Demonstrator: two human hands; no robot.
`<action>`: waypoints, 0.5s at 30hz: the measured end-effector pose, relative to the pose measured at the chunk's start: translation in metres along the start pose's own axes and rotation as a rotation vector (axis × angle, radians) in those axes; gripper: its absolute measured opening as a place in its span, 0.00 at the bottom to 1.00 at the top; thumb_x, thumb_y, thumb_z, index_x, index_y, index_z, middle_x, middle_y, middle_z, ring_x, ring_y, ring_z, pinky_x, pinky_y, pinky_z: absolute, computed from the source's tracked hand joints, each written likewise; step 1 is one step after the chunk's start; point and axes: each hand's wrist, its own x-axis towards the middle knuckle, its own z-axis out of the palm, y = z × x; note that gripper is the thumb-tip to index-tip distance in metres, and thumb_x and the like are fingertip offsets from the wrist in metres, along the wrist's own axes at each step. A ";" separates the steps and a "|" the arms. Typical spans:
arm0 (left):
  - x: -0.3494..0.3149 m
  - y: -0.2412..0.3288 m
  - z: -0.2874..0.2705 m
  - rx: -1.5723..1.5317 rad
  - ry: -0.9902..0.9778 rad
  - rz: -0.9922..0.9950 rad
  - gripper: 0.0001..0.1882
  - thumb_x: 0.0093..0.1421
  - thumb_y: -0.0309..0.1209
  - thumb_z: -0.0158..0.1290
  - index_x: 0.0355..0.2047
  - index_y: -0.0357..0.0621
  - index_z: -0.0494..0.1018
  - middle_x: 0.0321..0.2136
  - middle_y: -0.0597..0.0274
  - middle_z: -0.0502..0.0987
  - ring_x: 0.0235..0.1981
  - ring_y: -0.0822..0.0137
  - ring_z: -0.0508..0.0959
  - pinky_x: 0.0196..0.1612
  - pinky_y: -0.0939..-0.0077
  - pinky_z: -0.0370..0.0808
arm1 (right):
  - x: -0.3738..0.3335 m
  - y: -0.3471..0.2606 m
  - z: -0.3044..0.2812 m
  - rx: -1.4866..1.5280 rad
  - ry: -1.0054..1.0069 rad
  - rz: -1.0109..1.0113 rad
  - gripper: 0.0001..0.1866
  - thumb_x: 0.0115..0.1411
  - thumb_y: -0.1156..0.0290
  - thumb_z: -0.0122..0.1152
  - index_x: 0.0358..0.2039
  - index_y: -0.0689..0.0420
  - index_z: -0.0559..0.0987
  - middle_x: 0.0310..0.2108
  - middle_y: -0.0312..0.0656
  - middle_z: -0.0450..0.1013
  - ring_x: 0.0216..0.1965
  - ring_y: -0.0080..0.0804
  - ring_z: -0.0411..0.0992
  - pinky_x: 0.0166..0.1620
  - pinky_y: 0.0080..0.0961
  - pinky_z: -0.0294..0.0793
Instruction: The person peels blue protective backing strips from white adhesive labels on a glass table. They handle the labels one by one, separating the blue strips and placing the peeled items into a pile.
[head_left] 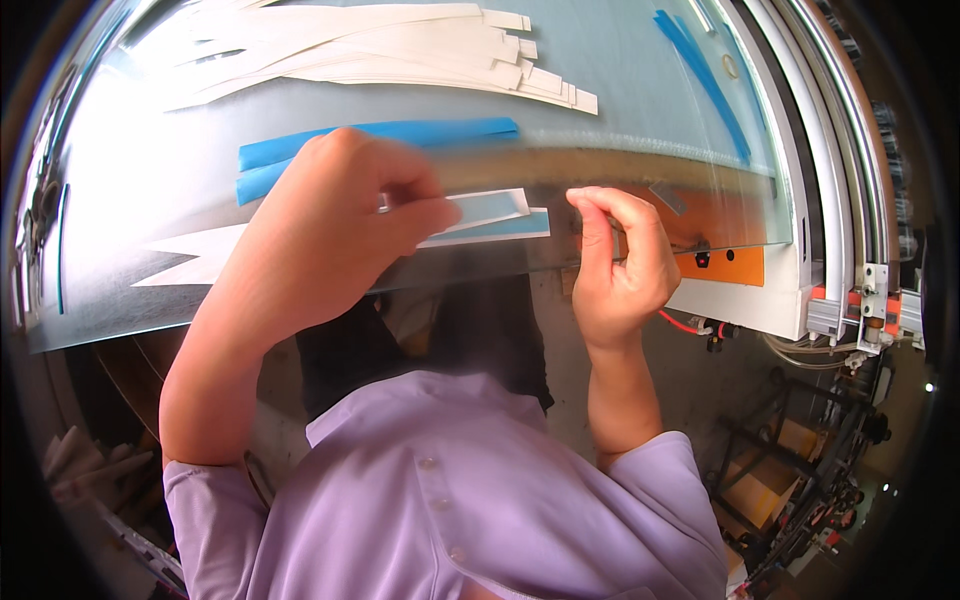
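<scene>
Two white-edged strips with a pale blue middle, the upper strip [490, 208] and the lower strip [520, 224], lie near the front edge of the glass table. My left hand [345, 205] is over them, its curled fingers and thumb blurred by motion. Whether it grips a strip is not clear. To the right of the strips' ends, my right hand [630, 260] is raised near the table edge. Its thumb and forefinger meet in a pinch, and anything between them is too small to see. Just beyond my left hand lie folded blue strips [440, 130].
A pile of long white strips [400, 45] spreads over the far side of the glass table [620, 60]. Thin blue strips [705, 85] lie at the far right. A white machine frame [815, 140] with rails borders the right side, with cables [815, 355] below.
</scene>
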 end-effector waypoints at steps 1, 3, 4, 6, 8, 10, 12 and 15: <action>0.003 0.005 0.002 0.001 -0.022 -0.039 0.09 0.61 0.29 0.60 0.27 0.37 0.78 0.18 0.68 0.75 0.16 0.81 0.69 0.20 0.85 0.63 | 0.000 -0.003 -0.002 0.031 -0.025 0.043 0.03 0.64 0.82 0.63 0.38 0.64 0.78 0.34 0.44 0.83 0.36 0.30 0.81 0.40 0.23 0.80; 0.007 0.018 0.005 0.006 -0.065 -0.115 0.09 0.61 0.29 0.60 0.26 0.37 0.78 0.18 0.67 0.75 0.16 0.81 0.70 0.20 0.84 0.64 | 0.004 -0.005 -0.001 0.080 -0.057 0.013 0.03 0.65 0.82 0.62 0.39 0.64 0.77 0.34 0.45 0.83 0.36 0.30 0.81 0.40 0.23 0.80; 0.008 0.021 0.004 0.001 -0.073 -0.150 0.09 0.61 0.29 0.60 0.26 0.37 0.78 0.18 0.67 0.76 0.16 0.80 0.72 0.20 0.84 0.65 | 0.006 -0.006 -0.001 0.105 -0.070 -0.003 0.03 0.66 0.82 0.62 0.39 0.64 0.77 0.34 0.45 0.83 0.36 0.30 0.81 0.40 0.24 0.80; 0.009 0.026 0.004 -0.008 -0.087 -0.220 0.09 0.61 0.28 0.60 0.26 0.37 0.77 0.17 0.66 0.77 0.16 0.79 0.74 0.20 0.84 0.67 | 0.005 -0.006 0.001 0.117 -0.080 0.010 0.03 0.65 0.83 0.62 0.38 0.63 0.78 0.34 0.44 0.83 0.35 0.32 0.80 0.40 0.24 0.80; 0.012 0.016 0.004 -0.013 -0.091 -0.228 0.09 0.61 0.28 0.60 0.25 0.37 0.77 0.18 0.66 0.77 0.17 0.78 0.76 0.20 0.84 0.68 | 0.003 -0.001 0.005 0.099 -0.073 -0.039 0.04 0.64 0.84 0.62 0.37 0.62 0.78 0.33 0.43 0.83 0.35 0.33 0.79 0.40 0.24 0.80; 0.014 0.011 0.004 -0.029 -0.096 -0.249 0.09 0.61 0.27 0.60 0.25 0.36 0.77 0.18 0.66 0.77 0.17 0.78 0.77 0.20 0.83 0.69 | 0.003 -0.001 0.007 0.105 -0.066 -0.033 0.05 0.62 0.84 0.63 0.37 0.62 0.78 0.32 0.43 0.83 0.34 0.34 0.78 0.38 0.24 0.79; 0.015 0.011 0.004 -0.055 -0.107 -0.280 0.09 0.61 0.27 0.59 0.25 0.36 0.77 0.18 0.66 0.77 0.17 0.78 0.77 0.20 0.83 0.70 | 0.004 0.000 0.007 0.101 -0.069 -0.038 0.05 0.62 0.84 0.64 0.37 0.62 0.78 0.32 0.42 0.83 0.34 0.33 0.78 0.38 0.24 0.78; 0.015 0.008 0.004 -0.091 -0.107 -0.282 0.09 0.61 0.27 0.59 0.24 0.36 0.77 0.18 0.66 0.77 0.18 0.78 0.77 0.21 0.84 0.72 | 0.002 0.002 0.012 0.146 -0.011 -0.018 0.07 0.55 0.82 0.69 0.35 0.61 0.81 0.29 0.43 0.78 0.30 0.41 0.76 0.34 0.32 0.74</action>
